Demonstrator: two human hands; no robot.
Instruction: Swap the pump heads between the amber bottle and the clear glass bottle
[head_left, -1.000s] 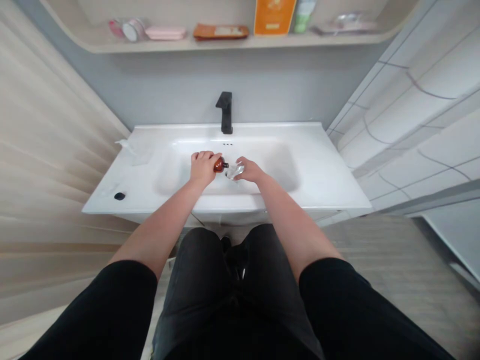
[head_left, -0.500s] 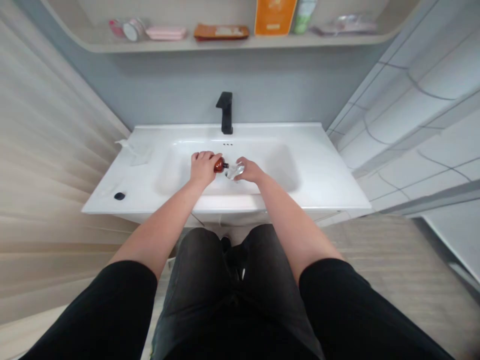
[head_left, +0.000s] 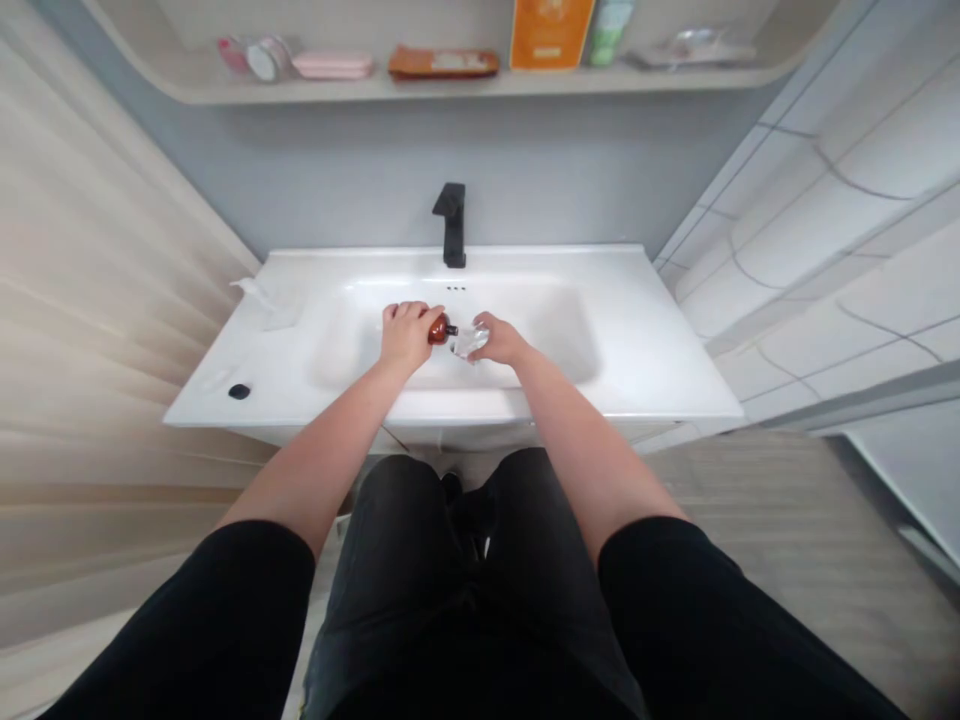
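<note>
Over the white sink basin (head_left: 551, 345), my left hand (head_left: 406, 335) is closed round a reddish-brown bottle (head_left: 438, 330). The bottle is tipped on its side, its dark neck pointing right. My right hand (head_left: 498, 339) grips a small clear container (head_left: 470, 341), whose open side seems to face the bottle's neck. Neck and container are very close; whether they touch I cannot tell, nor can I see any liquid between them. My left hand hides most of the bottle's body.
A black faucet (head_left: 454, 225) rises behind the basin. On the left counter lie a black cap (head_left: 239, 391) and a clear pack with white tissue (head_left: 274, 305). Above, a shelf (head_left: 465, 88) holds an orange box (head_left: 550, 35), a green tube (head_left: 609, 32) and a pink case (head_left: 333, 65).
Almost nothing differs. Both hands, the bottle and the clear container keep their places, with at most a very slight shift of the container.
</note>
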